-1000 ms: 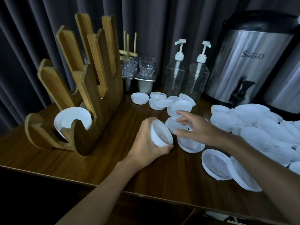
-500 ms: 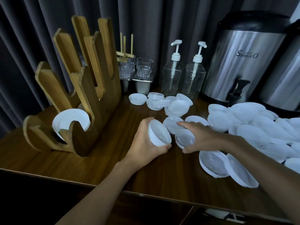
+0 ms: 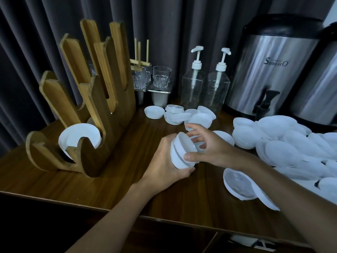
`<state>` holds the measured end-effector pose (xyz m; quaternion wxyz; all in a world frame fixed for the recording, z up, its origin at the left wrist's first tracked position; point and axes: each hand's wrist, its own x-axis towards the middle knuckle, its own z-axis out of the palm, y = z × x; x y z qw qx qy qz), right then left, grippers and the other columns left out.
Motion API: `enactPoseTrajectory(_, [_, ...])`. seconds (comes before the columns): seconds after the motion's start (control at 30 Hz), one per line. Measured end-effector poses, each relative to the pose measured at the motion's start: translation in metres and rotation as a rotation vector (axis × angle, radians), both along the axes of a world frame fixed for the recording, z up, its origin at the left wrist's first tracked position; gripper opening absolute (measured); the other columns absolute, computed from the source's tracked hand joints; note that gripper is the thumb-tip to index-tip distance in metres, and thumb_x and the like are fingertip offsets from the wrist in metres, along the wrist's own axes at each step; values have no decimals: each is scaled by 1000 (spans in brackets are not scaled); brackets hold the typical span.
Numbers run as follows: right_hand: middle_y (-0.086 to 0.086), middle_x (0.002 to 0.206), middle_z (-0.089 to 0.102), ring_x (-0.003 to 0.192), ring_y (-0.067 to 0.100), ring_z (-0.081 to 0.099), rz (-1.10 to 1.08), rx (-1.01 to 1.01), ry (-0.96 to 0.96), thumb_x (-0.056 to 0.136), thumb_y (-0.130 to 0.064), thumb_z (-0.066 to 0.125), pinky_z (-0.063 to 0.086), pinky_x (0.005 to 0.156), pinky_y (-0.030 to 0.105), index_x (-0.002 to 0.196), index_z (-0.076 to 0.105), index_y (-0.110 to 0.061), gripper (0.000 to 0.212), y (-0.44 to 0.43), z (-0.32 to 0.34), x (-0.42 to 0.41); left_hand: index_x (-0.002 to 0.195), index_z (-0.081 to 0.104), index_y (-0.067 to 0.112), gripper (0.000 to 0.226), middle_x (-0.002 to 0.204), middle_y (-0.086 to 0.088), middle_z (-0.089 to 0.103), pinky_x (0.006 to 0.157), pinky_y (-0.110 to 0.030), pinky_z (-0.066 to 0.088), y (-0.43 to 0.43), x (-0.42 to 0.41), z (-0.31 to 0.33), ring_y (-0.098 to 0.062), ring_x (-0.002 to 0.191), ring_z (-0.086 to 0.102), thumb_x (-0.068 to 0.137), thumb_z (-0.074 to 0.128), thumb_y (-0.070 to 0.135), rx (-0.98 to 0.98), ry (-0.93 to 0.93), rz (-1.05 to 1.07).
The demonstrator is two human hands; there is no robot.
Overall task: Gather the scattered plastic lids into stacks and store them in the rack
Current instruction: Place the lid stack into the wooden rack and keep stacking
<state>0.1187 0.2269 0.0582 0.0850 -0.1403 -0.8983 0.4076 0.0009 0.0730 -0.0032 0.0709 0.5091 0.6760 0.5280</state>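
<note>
Held a small stack of white lids [image 3: 180,154] above the wooden table [image 3: 127,183], cupped from below in the left hand [image 3: 165,164] and pinched at its upper lid by the thumb and fingers of the right hand [image 3: 209,148]. Stood just right of the wooden rack [image 3: 91,110], whose lowest slot contained white lids [image 3: 78,136]. Lay beyond and to the right: loose lids [image 3: 284,143], pump bottles [image 3: 206,88], steel dispensers [image 3: 269,70].

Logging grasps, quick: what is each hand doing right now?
Left hand: closed around the stack of lids.
Right hand: fingers spread, thumb and fingertips on the same stack's top lid.
</note>
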Motion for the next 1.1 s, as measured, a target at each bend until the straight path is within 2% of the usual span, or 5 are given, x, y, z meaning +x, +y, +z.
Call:
enactPoseTrajectory(0.33, [-14,144,44,130,9,47,78,83,3,73,-49,81,50,105,41,153,28,-35,97,-7,-11,-10,138,34,32,94,132,13,45,88,-4,43,-1,-1,-1,5,121,45,66,93,38,-7,44,34])
enactPoseTrajectory(0.53, [-11,148,42,133,9,45,16,168,32,76,-58,76,46,108,41,154,27,-33,96,-12,-20,-6,144,34,25,100,138,10,44,95,-9,45,-1,0,-1,-4,126,47,65,94,38,-18,58,-5])
enactPoseTrajectory(0.7, [-8,155,38,138,10,42,19,106,-12,80,-52,77,44,111,37,156,21,-33,97,-12,-20,2,138,36,33,92,133,12,47,91,-3,40,0,5,3,5,122,46,66,93,37,-26,94,-15])
enactPoseTrajectory(0.9, [-12,146,47,136,4,43,28,134,-229,71,-63,78,40,114,34,154,21,-40,104,17,-4,53,132,26,48,96,127,33,35,89,4,33,-3,4,-2,22,122,33,65,93,38,-92,91,-38])
enactPoseTrajectory(1.1, [-20,157,28,144,6,27,108,365,-569,67,-65,81,29,118,37,152,15,-51,108,36,13,97,137,28,47,99,136,21,41,100,-21,44,8,8,-4,0,127,42,63,93,43,-105,51,-48])
